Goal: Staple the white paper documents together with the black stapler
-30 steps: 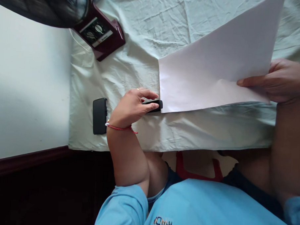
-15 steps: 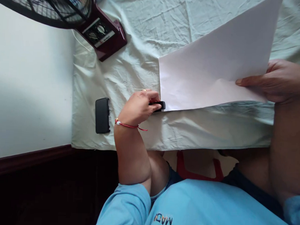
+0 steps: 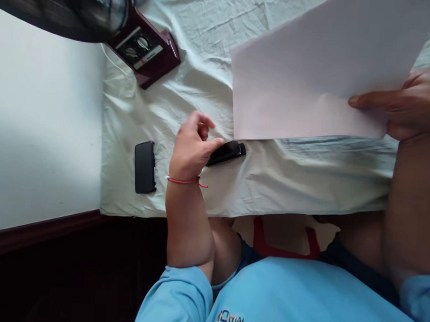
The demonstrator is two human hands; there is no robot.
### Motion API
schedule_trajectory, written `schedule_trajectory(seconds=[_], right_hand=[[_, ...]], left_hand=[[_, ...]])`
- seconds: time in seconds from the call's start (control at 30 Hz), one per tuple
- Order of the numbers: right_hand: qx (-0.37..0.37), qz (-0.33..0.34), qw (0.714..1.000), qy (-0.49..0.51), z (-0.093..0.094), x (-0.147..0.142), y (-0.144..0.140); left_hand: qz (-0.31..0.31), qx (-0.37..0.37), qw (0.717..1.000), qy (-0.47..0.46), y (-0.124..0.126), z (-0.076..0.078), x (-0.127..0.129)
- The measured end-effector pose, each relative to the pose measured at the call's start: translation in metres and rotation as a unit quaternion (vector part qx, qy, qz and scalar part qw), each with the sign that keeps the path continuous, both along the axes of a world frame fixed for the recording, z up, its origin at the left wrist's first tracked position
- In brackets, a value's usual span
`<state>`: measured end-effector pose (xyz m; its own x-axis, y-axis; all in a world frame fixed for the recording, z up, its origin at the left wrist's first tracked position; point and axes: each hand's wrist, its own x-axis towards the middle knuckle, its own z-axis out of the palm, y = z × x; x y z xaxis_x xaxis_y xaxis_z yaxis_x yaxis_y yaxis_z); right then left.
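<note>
Paper (image 3: 311, 75) hangs over the sheet-covered bed (image 3: 204, 84), pinched at its right edge by the right hand (image 3: 410, 105). Left hand (image 3: 194, 148), fingers loosely curled, touches the black stapler (image 3: 227, 152) (small, stiff). Thin, floppy paper probably needs edge support.

I see a black phone (image 3: 145, 167) lying flat on the pale sheet (image 3: 190, 84), and a maroon fan base (image 3: 143, 48) beyond it.

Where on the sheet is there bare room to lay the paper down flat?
Bare sheet lies between the fan base and the paper, and along the near edge right of the stapler. Crowded around the left hand, stapler and black case.
</note>
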<state>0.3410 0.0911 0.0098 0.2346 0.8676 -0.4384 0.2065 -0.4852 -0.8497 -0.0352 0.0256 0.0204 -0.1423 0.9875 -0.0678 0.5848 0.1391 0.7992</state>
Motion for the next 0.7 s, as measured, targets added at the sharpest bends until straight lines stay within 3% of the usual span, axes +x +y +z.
schedule_trajectory(seconds=[0.1,0.2,0.33,0.43,0.53,0.63,0.7], right_hand=[[0.037,-0.057,0.998,0.014,0.006,-0.007,0.0],[0.125,-0.1,0.984,0.075,-0.001,-0.01,0.001],[0.188,-0.044,0.972,0.136,-0.012,-0.003,0.001],[0.164,-0.012,0.979,0.123,-0.011,0.004,-0.002],[0.109,-0.021,0.988,0.104,-0.003,0.007,-0.007],[0.069,-0.004,0.993,0.097,0.006,0.006,-0.012],[0.045,0.013,0.995,0.092,0.01,0.004,-0.015]], left_hand=[[0.087,0.12,0.989,-0.018,0.004,-0.01,0.001],[0.11,0.166,0.98,0.013,0.008,-0.016,0.002],[0.118,0.177,0.977,0.023,0.011,-0.017,0.007],[0.132,0.221,0.965,-0.06,0.012,-0.016,0.009],[0.089,0.253,0.947,-0.176,0.011,-0.012,0.005],[0.045,0.253,0.943,-0.214,0.01,-0.01,-0.001],[0.051,0.242,0.946,-0.211,0.01,-0.011,-0.003]])
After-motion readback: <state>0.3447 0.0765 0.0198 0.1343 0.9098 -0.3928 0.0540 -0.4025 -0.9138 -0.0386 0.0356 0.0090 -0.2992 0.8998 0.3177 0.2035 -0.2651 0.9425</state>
